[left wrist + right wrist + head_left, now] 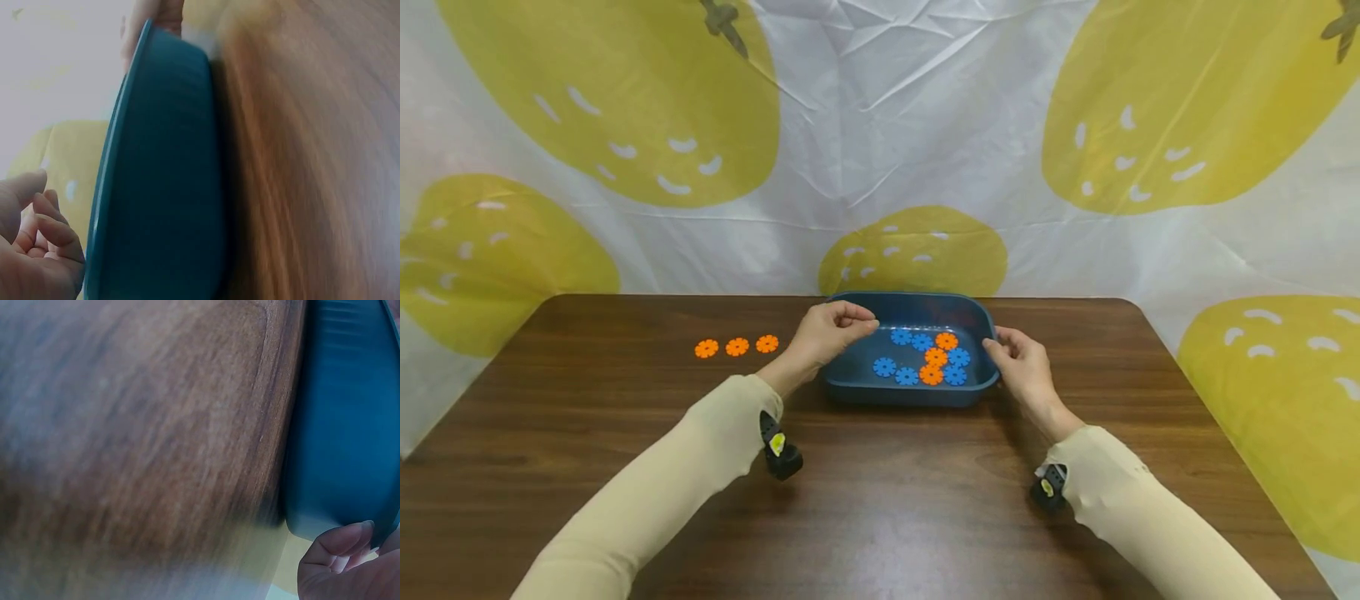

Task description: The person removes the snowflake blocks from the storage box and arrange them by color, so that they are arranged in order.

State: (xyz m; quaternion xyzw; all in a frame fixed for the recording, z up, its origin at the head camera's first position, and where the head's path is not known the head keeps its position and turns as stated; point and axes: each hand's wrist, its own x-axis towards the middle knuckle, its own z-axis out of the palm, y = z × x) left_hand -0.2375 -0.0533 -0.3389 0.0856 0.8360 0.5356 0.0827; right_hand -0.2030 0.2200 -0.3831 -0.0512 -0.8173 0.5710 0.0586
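Observation:
A dark blue plastic tub [902, 396] stands toward the back of the table. Several blue snowflake-shaped discs [884, 367] and three orange ones [936, 357] lie flat inside it. My left hand [831, 335] hovers over the tub's left side, fingers loosely curled and thumb near them; in the left wrist view I see nothing between them. At the right end, my right hand [1024, 367] pinches the tub's rim, thumb on top and fingers outside. The right wrist view shows that thumb [340, 544] against the tub wall [344, 437].
Three more orange discs [737, 347] lie in a row on the wooden table [880, 483], left of the tub. A white cloth with yellow fruit shapes [910, 250] hangs directly behind the table's back edge.

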